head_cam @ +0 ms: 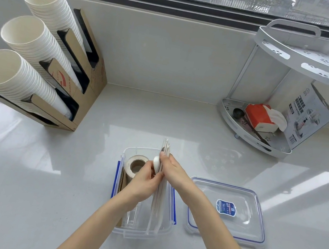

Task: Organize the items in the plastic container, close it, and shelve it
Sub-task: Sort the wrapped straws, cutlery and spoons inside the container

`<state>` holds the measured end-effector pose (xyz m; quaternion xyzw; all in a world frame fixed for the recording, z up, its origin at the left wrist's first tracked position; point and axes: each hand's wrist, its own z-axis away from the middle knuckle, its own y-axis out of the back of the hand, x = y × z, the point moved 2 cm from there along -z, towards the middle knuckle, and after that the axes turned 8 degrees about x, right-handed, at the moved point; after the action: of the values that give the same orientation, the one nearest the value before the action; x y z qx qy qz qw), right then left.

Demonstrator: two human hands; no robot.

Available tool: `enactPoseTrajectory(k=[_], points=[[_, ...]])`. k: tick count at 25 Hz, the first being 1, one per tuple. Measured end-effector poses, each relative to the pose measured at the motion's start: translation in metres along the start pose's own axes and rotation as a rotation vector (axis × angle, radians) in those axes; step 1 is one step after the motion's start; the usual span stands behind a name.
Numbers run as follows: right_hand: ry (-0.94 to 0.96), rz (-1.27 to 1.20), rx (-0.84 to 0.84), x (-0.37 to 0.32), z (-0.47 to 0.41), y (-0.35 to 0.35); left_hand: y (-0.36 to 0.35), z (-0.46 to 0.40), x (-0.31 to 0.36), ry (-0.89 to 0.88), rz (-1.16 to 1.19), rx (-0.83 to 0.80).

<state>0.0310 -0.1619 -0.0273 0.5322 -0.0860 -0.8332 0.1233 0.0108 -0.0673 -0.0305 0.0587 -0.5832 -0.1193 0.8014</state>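
Both hands are working over the open plastic container [141, 226]: the right hand [170, 171] is pinching upright flat packets [160, 188], the left hand [146, 178] closing on them beside a white knob [156, 163]. Organizing seems underway; next, lowering them right of the tape roll [134, 166], then fetching the lid [229, 212] lying further right.

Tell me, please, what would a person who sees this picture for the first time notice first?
Probably the two hands, left hand and right hand, meeting at the centre over an open plastic container and gripping a stack of flat white packets set on edge in it. At far left, three long stacks of paper cups lean in a cardboard holder. The lid lies right of the container.
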Motion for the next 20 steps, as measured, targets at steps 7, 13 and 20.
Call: enactPoseTrajectory(k=[7, 13, 20], points=[[0.101, 0.185, 0.148, -0.002, 0.003, 0.007, -0.003, -0.009, -0.004, 0.026, 0.053, 0.101], [0.158, 0.433, 0.191, 0.002, 0.008, 0.01, -0.01, -0.003, -0.016, 0.09, -0.018, 0.087], [0.161, 0.859, 0.142, -0.005, 0.014, -0.002, -0.017, 0.002, -0.026, 0.173, -0.075, -0.006]])
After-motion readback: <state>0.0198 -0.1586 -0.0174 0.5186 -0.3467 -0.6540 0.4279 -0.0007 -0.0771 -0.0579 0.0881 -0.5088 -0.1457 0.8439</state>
